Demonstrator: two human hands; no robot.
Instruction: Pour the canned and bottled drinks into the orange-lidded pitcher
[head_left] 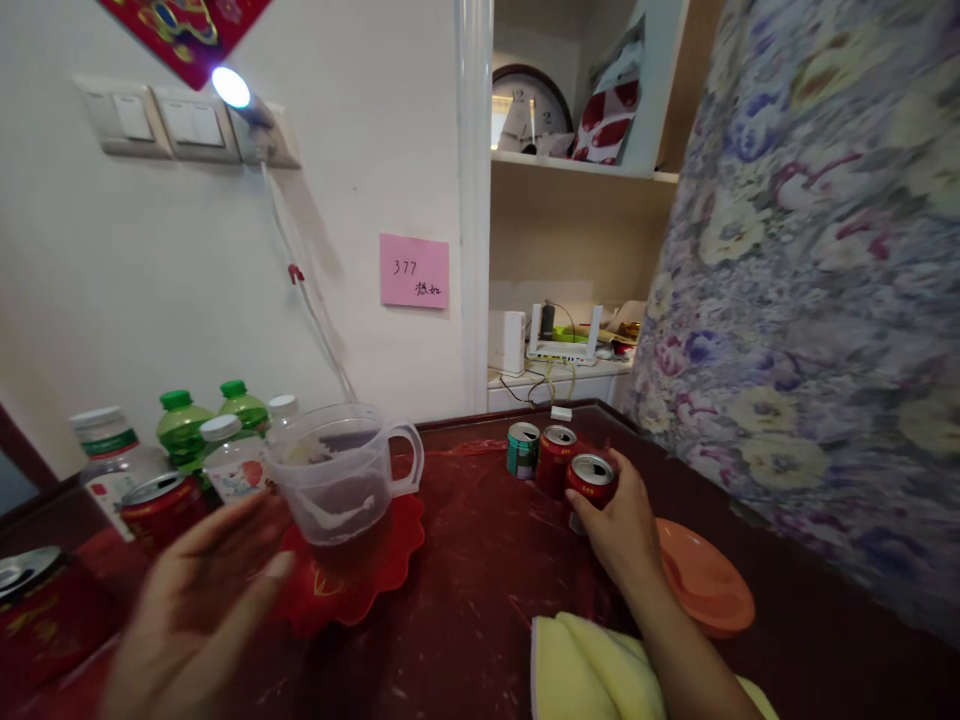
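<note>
My right hand [619, 520] is wrapped round a red drink can [592, 492] on the dark red table. Just behind that can stand another red can [555, 460] and a green can [522, 450]. My left hand [202, 600], a little blurred, holds nothing, its thumb and fingers apart. Close to its fingertips is a clear plastic measuring jug [337, 490] with its handle to the right, over a red scalloped mat [375, 580]. Left of my left hand are two more red cans, one farther back [161, 510] and one near the left edge [45, 620].
Several plastic bottles [232, 460] stand along the wall at the left. An orange plate [705, 575] lies right of my right forearm, a yellow cloth [592, 670] under it. Behind are a white router [562, 348] on a shelf and a floral curtain [795, 300].
</note>
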